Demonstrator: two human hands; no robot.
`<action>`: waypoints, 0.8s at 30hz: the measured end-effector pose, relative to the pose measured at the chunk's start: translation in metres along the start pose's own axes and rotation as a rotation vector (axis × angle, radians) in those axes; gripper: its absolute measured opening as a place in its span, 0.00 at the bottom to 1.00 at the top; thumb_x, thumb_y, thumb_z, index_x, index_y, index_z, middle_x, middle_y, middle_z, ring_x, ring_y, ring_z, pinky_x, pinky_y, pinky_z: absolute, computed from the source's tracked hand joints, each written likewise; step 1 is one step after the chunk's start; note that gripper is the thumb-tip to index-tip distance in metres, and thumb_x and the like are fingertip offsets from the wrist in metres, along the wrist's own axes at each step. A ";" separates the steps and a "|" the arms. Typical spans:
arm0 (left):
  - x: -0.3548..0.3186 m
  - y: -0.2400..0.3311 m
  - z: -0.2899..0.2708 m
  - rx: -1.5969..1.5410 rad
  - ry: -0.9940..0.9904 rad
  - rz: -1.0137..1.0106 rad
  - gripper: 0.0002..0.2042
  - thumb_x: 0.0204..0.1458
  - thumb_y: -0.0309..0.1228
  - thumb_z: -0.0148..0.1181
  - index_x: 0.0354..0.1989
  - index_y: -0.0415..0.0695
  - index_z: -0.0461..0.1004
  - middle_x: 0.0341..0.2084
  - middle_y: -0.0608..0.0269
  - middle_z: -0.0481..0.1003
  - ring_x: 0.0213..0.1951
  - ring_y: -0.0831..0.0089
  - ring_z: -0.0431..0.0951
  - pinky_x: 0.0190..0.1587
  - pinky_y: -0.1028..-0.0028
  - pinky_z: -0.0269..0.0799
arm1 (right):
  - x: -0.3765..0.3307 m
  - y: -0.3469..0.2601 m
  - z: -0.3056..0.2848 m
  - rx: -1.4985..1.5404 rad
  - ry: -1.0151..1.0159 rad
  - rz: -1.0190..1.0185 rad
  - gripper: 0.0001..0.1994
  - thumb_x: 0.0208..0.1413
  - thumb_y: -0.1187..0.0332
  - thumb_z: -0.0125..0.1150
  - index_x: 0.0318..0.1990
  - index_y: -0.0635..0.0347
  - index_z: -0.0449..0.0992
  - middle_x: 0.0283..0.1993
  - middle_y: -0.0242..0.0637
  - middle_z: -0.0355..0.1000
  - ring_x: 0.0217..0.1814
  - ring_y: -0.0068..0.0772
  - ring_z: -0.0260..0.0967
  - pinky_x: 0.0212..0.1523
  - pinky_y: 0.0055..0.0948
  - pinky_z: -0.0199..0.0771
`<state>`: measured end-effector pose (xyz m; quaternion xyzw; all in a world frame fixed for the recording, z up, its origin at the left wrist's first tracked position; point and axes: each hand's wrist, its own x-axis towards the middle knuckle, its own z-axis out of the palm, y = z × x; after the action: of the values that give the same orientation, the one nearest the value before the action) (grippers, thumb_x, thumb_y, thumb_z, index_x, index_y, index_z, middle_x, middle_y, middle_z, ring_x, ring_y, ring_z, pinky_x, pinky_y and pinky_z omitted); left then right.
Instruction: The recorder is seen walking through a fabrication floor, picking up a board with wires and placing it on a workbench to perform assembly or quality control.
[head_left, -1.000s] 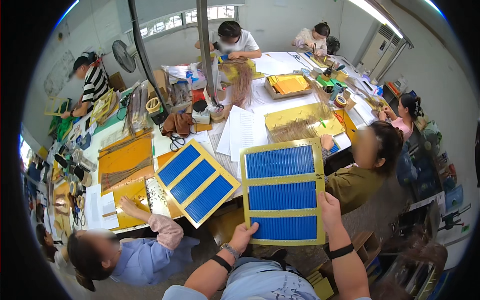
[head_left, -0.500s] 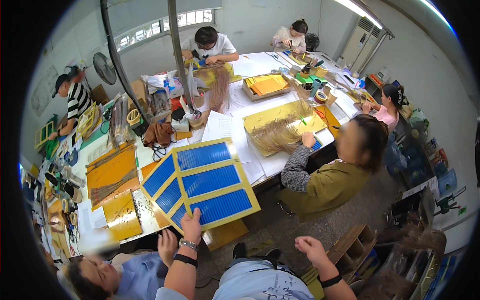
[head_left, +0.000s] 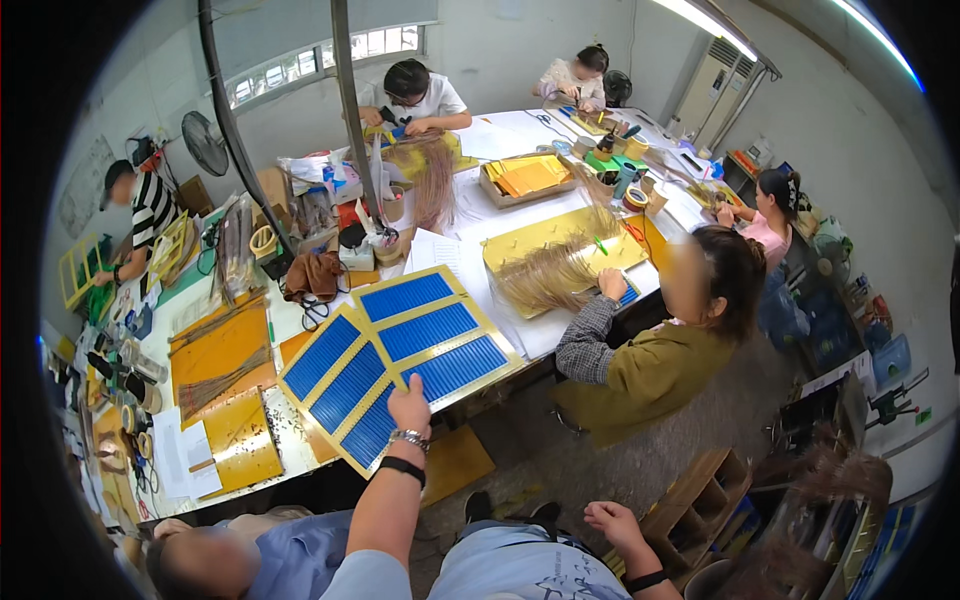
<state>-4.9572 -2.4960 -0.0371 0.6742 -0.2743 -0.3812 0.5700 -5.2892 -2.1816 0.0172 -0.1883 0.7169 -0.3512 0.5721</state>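
My left hand (head_left: 408, 408) reaches forward over the table's near edge, closed on two yellow frames by their near corners. They are fanned out and partly overlap. Both carry blue ribbed panels: the right frame (head_left: 482, 338) tilts to the right, the left frame (head_left: 312, 392) to the left. Down by my waist on the right, my right hand (head_left: 613, 522) is held in the air with fingers loosely curled and nothing visible in them.
A co-worker in an olive top (head_left: 665, 370) sits right of the frames, working at brown hair strands (head_left: 545, 272) on a yellow board. Another person in blue (head_left: 295, 555) is at lower left. A metal post (head_left: 352, 110) rises from the table. Wooden boxes (head_left: 690, 505) stand at lower right.
My left hand has moved right and slightly forward, and the two frames are spread wider apart. My right hand has dropped a little. The hand of the person at lower left has left view.
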 end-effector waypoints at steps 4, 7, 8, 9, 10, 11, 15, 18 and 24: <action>0.004 -0.011 0.025 0.242 0.002 -0.075 0.17 0.57 0.37 0.64 0.31 0.30 0.75 0.26 0.52 0.78 0.29 0.65 0.75 0.34 0.62 0.70 | -0.003 -0.003 0.001 0.023 0.012 -0.016 0.17 0.66 0.62 0.57 0.52 0.68 0.75 0.48 0.40 0.77 0.48 0.30 0.76 0.49 0.27 0.75; 0.012 -0.037 0.025 0.315 0.013 -0.029 0.21 0.57 0.41 0.64 0.29 0.29 0.73 0.28 0.41 0.78 0.32 0.50 0.79 0.37 0.58 0.71 | -0.005 0.005 0.000 0.037 0.030 0.008 0.17 0.65 0.63 0.57 0.52 0.69 0.74 0.49 0.41 0.77 0.49 0.31 0.76 0.49 0.28 0.75; 0.009 -0.036 0.028 0.318 0.011 -0.031 0.21 0.57 0.41 0.64 0.29 0.29 0.73 0.28 0.41 0.78 0.32 0.50 0.79 0.37 0.58 0.71 | -0.005 0.010 -0.003 0.045 0.047 0.008 0.16 0.65 0.64 0.57 0.51 0.69 0.75 0.48 0.42 0.77 0.48 0.31 0.76 0.49 0.28 0.75; 0.004 -0.036 0.032 0.291 -0.032 -0.015 0.21 0.57 0.41 0.63 0.30 0.29 0.73 0.30 0.40 0.78 0.34 0.48 0.78 0.38 0.57 0.71 | -0.004 0.016 -0.005 0.052 0.062 0.008 0.15 0.65 0.65 0.57 0.50 0.69 0.76 0.47 0.42 0.77 0.46 0.31 0.76 0.48 0.28 0.76; -0.001 -0.035 0.035 0.263 -0.074 0.000 0.21 0.58 0.42 0.61 0.31 0.29 0.73 0.31 0.38 0.78 0.35 0.46 0.78 0.39 0.57 0.71 | -0.004 0.021 -0.007 0.052 0.061 0.013 0.15 0.65 0.65 0.57 0.50 0.69 0.76 0.47 0.42 0.77 0.46 0.31 0.76 0.48 0.28 0.76; -0.006 -0.031 0.036 0.288 -0.115 -0.041 0.22 0.59 0.42 0.60 0.34 0.28 0.73 0.33 0.38 0.78 0.37 0.46 0.78 0.41 0.57 0.71 | -0.003 0.024 -0.006 0.050 0.064 0.042 0.15 0.65 0.65 0.57 0.50 0.69 0.76 0.47 0.42 0.78 0.46 0.31 0.76 0.48 0.28 0.76; -0.009 -0.027 0.037 0.275 -0.139 -0.151 0.20 0.60 0.39 0.58 0.43 0.27 0.75 0.38 0.42 0.79 0.41 0.55 0.80 0.44 0.61 0.72 | 0.001 0.027 0.001 0.015 0.042 0.114 0.15 0.65 0.64 0.57 0.51 0.68 0.76 0.47 0.42 0.78 0.46 0.31 0.76 0.48 0.28 0.75; -0.004 -0.035 0.034 0.236 -0.181 -0.124 0.21 0.59 0.39 0.59 0.44 0.27 0.75 0.38 0.45 0.80 0.41 0.58 0.80 0.44 0.62 0.72 | 0.008 0.026 0.007 0.013 -0.014 0.103 0.14 0.65 0.64 0.57 0.51 0.66 0.76 0.46 0.41 0.77 0.45 0.30 0.75 0.47 0.27 0.74; -0.025 0.018 0.013 0.186 -0.366 -0.326 0.22 0.57 0.41 0.62 0.44 0.29 0.74 0.40 0.50 0.79 0.39 0.66 0.76 0.43 0.65 0.72 | 0.009 0.006 0.016 0.095 -0.017 0.103 0.14 0.65 0.64 0.58 0.51 0.66 0.75 0.46 0.40 0.77 0.43 0.29 0.75 0.44 0.28 0.75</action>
<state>-4.9807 -2.4866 -0.0155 0.6788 -0.2946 -0.5568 0.3773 -5.2758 -2.1878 0.0048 -0.1269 0.7033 -0.3532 0.6037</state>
